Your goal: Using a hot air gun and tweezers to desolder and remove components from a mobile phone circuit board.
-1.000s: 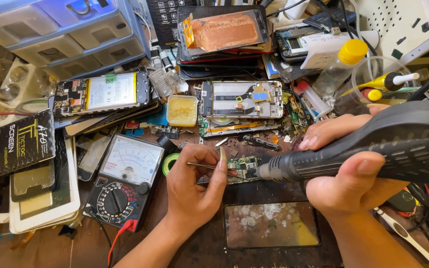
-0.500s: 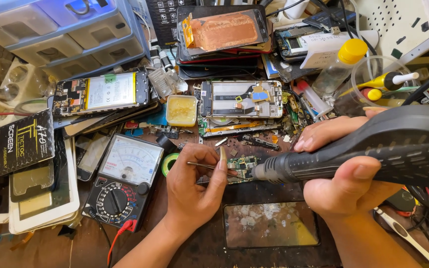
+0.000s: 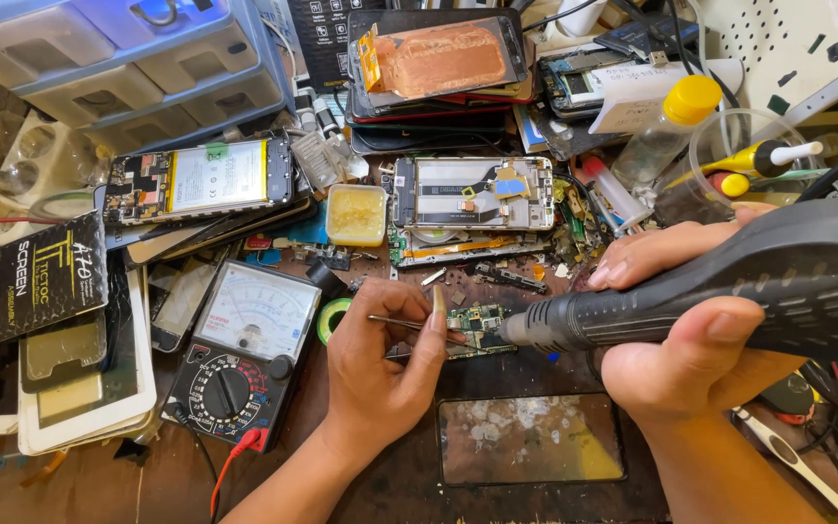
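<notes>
My left hand (image 3: 380, 374) pinches metal tweezers (image 3: 409, 322) whose tips rest on a small green circuit board (image 3: 475, 328) lying on the dark work mat. My right hand (image 3: 686, 325) grips a thick black hot-air handle (image 3: 729, 291), its nozzle pointing left at the board's right edge. The board sits between both hands at the bench's middle. A bare phone screen glass (image 3: 531, 439) lies just below it.
An analogue multimeter (image 3: 242, 359) with red lead sits left of my left hand. Opened phones (image 3: 201, 180) (image 3: 472, 192), a flux tub (image 3: 356, 213), a grey drawer unit (image 3: 118, 68), a yellow-capped bottle (image 3: 666, 126) and screwdrivers (image 3: 758, 160) crowd the back.
The hot-air handle's nozzle has edged slightly left toward the board. My left hand and the tweezers have stayed in place.
</notes>
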